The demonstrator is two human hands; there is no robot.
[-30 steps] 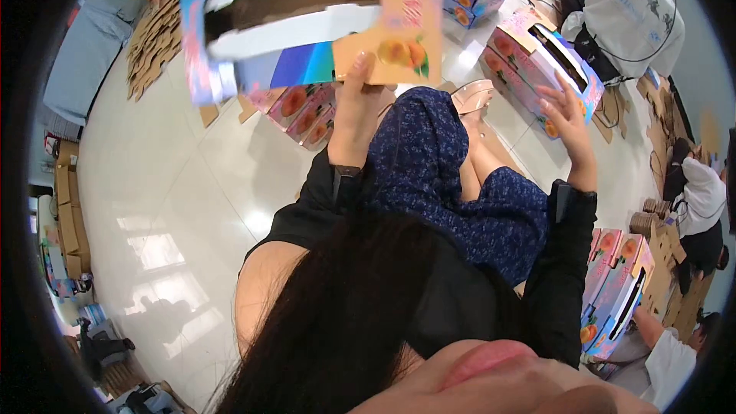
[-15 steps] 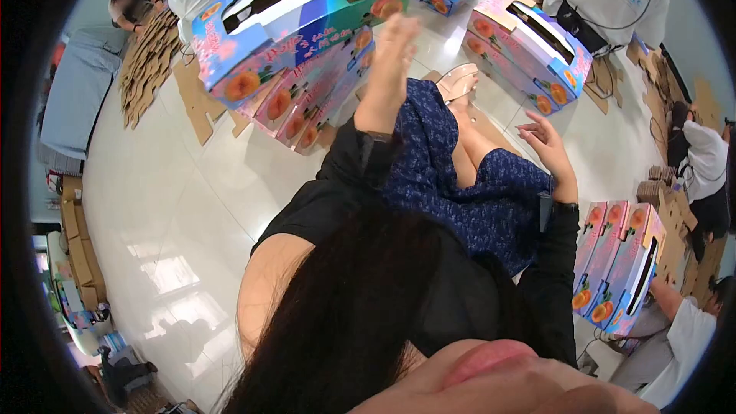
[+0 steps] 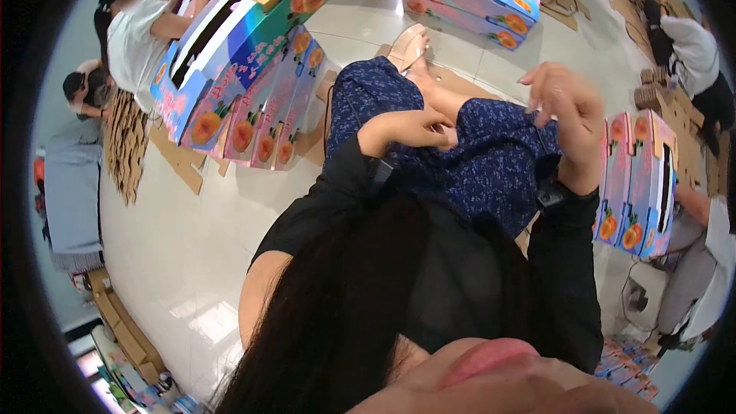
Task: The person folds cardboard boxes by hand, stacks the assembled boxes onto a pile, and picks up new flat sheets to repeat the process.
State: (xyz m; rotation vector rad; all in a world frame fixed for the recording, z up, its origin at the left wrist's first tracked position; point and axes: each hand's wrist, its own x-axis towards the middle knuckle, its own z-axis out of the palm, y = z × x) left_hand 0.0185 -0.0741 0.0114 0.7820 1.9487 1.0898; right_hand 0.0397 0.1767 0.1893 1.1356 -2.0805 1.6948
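Note:
My left hand (image 3: 412,129) lies low over my lap, against the dark blue patterned skirt (image 3: 376,96). Its fingers are curled inward, and the palm side is hidden. Higher and to the right, my right hand (image 3: 569,111) is raised above the skirt, blurred, with bent fingers apart and nothing visible in them. Left of my knees stands a group of colourful fruit-printed boxes (image 3: 264,134). On top of them lies a larger-looking printed box (image 3: 257,54) with a dark slot along its upper face. Neither hand touches these boxes.
More printed boxes stand ahead (image 3: 471,4) and to my right (image 3: 632,184). Flat cardboard pieces (image 3: 123,146) lie at the left. A person in white (image 3: 138,38) reaches to the box at left. Others sit at the right. A covered bench (image 3: 74,195) stands far left.
My left hand has dropped from beside the printed box to my lap, its fingers curling. My right hand has risen. The view has turned right, so the boxes ahead appear farther left.

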